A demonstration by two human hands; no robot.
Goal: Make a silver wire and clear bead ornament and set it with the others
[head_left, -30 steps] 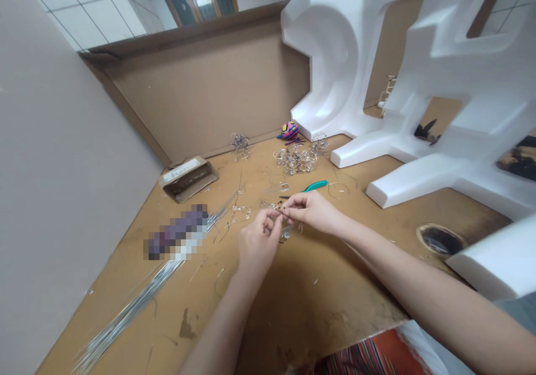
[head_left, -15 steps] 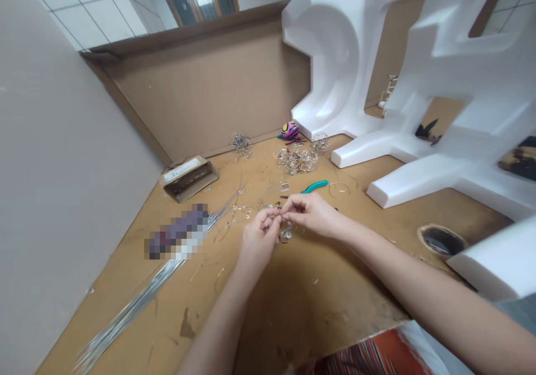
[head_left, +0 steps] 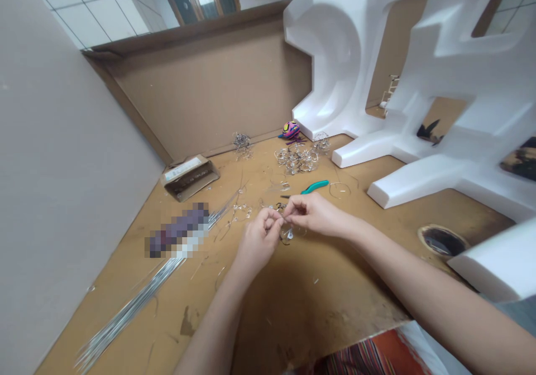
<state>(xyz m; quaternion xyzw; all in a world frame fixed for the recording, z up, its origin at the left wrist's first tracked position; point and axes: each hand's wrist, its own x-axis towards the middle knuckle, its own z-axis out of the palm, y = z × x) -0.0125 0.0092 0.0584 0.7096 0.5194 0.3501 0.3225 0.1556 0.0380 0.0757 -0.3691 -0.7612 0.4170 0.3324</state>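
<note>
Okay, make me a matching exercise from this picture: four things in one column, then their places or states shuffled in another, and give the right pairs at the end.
Column one
1. Pliers
2. Metal wires
3. Cardboard box
4. Left hand

Column two
A. open, toward the back left of the table
B. pinching, close beside the right hand
C. teal-handled, lying just beyond the right hand
D. straight, bundled along the table's left side

Right pairs: 1-C, 2-D, 3-A, 4-B

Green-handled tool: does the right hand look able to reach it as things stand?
Probably yes: the green-handled tool lies just beyond the right hand, its handle uncovered. That hand seems to pinch a wire piece, so it would likely need freeing first.
</note>
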